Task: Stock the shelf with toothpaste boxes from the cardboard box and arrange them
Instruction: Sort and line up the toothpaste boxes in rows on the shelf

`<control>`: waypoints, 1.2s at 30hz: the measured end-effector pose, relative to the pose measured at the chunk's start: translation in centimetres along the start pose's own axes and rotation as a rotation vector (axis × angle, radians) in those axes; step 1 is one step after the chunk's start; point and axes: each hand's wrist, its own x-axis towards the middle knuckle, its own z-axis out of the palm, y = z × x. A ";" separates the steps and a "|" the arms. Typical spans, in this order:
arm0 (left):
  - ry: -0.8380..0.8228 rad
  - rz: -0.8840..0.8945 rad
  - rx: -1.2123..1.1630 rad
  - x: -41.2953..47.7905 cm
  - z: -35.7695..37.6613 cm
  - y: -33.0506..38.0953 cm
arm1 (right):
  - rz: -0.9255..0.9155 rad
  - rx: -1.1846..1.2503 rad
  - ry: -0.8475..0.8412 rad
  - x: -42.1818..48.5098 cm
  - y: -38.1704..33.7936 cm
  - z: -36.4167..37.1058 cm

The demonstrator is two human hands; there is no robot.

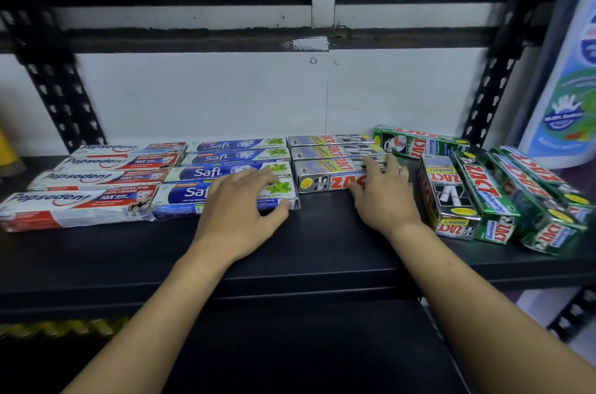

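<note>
On the shelf (322,245) we are squaring rows, fingers spread: left hand (238,213) pressing Safi box (183,197), right hand (383,197) Zact box (325,182); skewed green boxes (496,200) likely next.

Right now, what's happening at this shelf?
A person is arranging toothpaste boxes on a black shelf. Their left hand rests on the front Safi box, their right hand on the front silver Zact box. The Pepsodent boxes and the rows behind both hands lie neat. The green Zact boxes and a stray silver box at the right lie askew, not yet lined up.
</note>
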 end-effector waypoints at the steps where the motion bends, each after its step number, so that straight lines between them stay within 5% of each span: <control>1: 0.000 0.003 0.001 0.0 0.0 0.0 | 0.001 0.002 0.000 0.0 0.0 0.0; 11: -0.026 -0.017 0.028 0.0 -0.3 0.5 | 0.003 0.009 0.027 -0.4 0.0 -0.2; 20: -0.014 -0.021 0.045 -0.1 -0.4 0.4 | -0.316 0.137 0.280 -6.9 0.9 -3.6; 25: -0.012 -0.007 0.050 0.0 -0.1 0.1 | -0.224 -0.070 0.409 -8.4 5.2 -7.0; 30: 0.002 0.016 0.043 0.0 0.0 0.1 | -0.165 -0.332 0.269 -9.6 8.0 -6.2; 36: 0.015 0.020 0.042 0.0 0.0 0.1 | -0.205 -0.085 0.358 -13.1 8.9 -6.1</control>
